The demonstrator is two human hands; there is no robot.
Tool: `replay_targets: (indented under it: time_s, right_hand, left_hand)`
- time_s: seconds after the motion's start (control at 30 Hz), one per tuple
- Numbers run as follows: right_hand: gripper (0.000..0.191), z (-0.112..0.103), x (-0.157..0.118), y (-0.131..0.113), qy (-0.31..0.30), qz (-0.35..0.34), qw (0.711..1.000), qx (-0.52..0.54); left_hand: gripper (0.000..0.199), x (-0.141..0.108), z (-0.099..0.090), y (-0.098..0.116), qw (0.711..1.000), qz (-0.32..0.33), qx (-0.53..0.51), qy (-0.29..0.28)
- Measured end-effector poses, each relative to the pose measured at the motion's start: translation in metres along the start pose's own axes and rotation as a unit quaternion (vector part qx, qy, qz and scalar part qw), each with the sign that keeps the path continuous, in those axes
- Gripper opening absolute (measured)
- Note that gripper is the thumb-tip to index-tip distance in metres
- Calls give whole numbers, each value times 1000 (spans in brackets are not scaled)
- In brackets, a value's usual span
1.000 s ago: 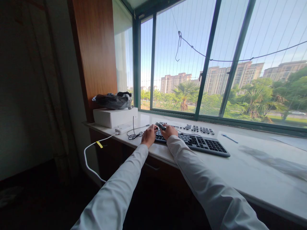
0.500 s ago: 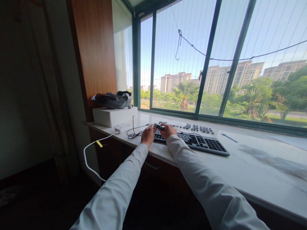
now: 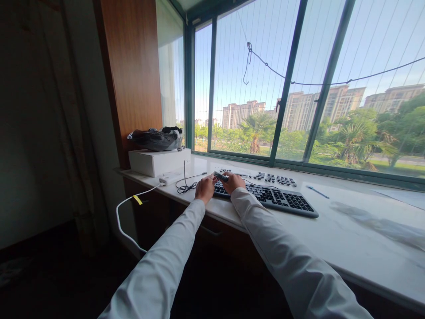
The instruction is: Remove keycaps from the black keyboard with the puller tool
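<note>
A dark keyboard lies on the white countertop, its left part partly under my hands. Over that left end, my right hand is closed on a small dark handheld tool, which points left. My left hand is at the keyboard's left edge, fingers pressed together near the tool's tip; whatever they hold is too small to make out. Behind the keyboard, loose black keycaps lie in rows.
A white box with a dark bag on top stands at the left. Nearby are a white power strip and a coiled black cable. A blue pen and clear plastic wrap lie to the right.
</note>
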State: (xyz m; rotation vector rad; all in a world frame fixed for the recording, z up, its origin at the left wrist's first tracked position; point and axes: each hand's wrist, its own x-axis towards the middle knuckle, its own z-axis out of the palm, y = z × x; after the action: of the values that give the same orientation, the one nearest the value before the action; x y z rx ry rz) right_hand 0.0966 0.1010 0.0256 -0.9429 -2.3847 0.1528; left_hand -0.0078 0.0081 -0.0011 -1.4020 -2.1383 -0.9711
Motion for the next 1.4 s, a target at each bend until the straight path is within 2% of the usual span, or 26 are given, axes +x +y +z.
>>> replay_targets:
  time_s: [0.3,0.57,0.7,1.0,1.4]
  right_hand:
    - [48,4,3,2,-11,7,1000,10]
    - [40,7,6,4,-19,9,1000,-2]
    - [41,6,6,4,-21,16,1000,2]
    - [47,10,11,5,-33,22,999,24]
    - [45,8,10,4,-44,19,998,37]
  left_hand:
    - [27,-1,-2,1,1000,1,3,-5]
    - [31,-1,-3,3,1000,-6,1,-20]
    - [29,-1,-2,3,1000,-10,-3,-22]
    - [26,2,1,0,997,49,-54,-13]
    - [21,0,-4,2,998,28,-60,-13]
